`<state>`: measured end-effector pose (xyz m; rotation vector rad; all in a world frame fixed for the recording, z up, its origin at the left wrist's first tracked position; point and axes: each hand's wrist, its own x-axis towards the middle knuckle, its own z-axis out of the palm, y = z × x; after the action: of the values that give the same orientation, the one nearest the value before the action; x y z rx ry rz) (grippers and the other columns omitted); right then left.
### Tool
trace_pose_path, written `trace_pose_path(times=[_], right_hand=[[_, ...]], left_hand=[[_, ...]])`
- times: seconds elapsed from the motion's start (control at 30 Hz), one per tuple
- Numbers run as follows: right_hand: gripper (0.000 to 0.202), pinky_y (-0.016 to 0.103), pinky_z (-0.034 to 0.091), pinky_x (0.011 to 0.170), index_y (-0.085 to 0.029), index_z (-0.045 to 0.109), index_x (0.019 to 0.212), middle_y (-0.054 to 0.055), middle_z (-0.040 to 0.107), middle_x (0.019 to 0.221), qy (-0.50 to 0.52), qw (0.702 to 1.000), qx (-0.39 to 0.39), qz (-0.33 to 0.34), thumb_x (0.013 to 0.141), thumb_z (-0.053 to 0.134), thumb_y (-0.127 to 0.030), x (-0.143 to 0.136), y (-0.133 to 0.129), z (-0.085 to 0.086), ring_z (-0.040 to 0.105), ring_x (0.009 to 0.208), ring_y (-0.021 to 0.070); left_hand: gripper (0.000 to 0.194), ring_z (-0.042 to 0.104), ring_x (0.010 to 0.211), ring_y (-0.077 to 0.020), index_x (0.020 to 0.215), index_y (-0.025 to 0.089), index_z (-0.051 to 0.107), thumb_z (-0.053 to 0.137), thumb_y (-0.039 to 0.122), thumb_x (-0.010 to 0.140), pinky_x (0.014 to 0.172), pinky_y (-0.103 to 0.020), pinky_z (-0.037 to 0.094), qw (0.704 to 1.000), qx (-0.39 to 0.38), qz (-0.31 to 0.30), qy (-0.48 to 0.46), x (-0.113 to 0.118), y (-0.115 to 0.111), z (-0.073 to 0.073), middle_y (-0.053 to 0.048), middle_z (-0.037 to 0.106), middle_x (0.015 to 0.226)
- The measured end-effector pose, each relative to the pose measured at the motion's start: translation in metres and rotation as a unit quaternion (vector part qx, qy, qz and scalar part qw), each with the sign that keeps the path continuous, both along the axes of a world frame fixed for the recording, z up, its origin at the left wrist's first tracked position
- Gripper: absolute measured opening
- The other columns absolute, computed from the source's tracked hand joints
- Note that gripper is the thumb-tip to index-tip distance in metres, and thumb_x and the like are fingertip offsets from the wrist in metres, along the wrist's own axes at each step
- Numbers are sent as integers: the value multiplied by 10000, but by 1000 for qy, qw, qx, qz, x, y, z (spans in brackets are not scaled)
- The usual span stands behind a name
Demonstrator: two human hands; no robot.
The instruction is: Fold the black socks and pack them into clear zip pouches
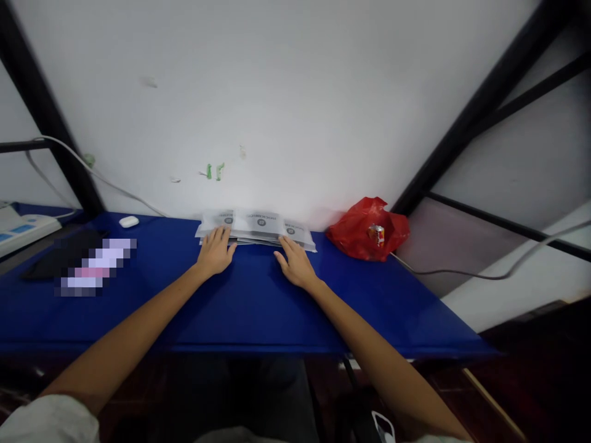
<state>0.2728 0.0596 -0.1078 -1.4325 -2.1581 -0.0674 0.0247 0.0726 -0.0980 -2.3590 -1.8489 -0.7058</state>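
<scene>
Several flat, pale grey printed packets (258, 226) lie overlapping in a row on the blue table, close to the wall. On the left end of the row rests my left hand (215, 251), palm down with fingers stretched out and thumb apart. My right hand (295, 261) lies flat at the right part of the row, its fingertips touching the packets' near edge and its thumb spread. Neither hand grips anything. What the packets contain is hidden.
A red plastic bag (364, 231) with a shiny wrapper stands at the right. Leftward are a small white case (128, 221), a pixelated item (96, 267), a dark flat object (50, 261) and a white power strip (30, 231). Black frame bars (480, 117) flank the blue table (258, 314).
</scene>
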Motion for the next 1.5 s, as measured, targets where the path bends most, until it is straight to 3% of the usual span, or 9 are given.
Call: trace_pose_path(times=[0.2, 0.4, 0.73, 1.5], right_hand=[[505, 480, 306, 1074, -104, 486, 1303, 183, 447, 1387, -19, 998, -62, -16, 929, 364, -421, 4, -43, -9, 396, 1303, 288], [427, 435, 336, 1063, -111, 568, 1213, 170, 531, 1315, -16, 996, -85, -32, 929, 394, -379, 4, -51, -11, 457, 1261, 254], [421, 397, 312, 1077, -105, 561, 1226, 156, 519, 1332, -3, 994, -101, -30, 921, 413, -354, 7, -49, -13, 439, 1274, 237], [388, 418, 327, 1066, -128, 568, 1213, 154, 516, 1335, 18, 994, -100, -29, 888, 466, -314, 10, -45, -18, 442, 1271, 248]], left_hand=[[551, 331, 1321, -307, 1341, 92, 394, 299, 425, 911, 1061, -456, 279, 998, -56, -18, -12, -13, -41, -18, -182, 389, 1421], [462, 413, 1271, -272, 1223, 104, 525, 321, 373, 907, 1059, -416, 303, 998, -54, -17, -9, -20, -56, -24, -160, 500, 1337], [403, 419, 1258, -252, 1198, 148, 547, 357, 340, 899, 1049, -399, 321, 998, -55, -3, -12, -19, -56, -23, -115, 519, 1323], [397, 422, 1252, -259, 1198, 130, 551, 378, 323, 897, 1047, -402, 324, 998, -55, -11, -21, -20, -56, -23, -124, 522, 1317]])
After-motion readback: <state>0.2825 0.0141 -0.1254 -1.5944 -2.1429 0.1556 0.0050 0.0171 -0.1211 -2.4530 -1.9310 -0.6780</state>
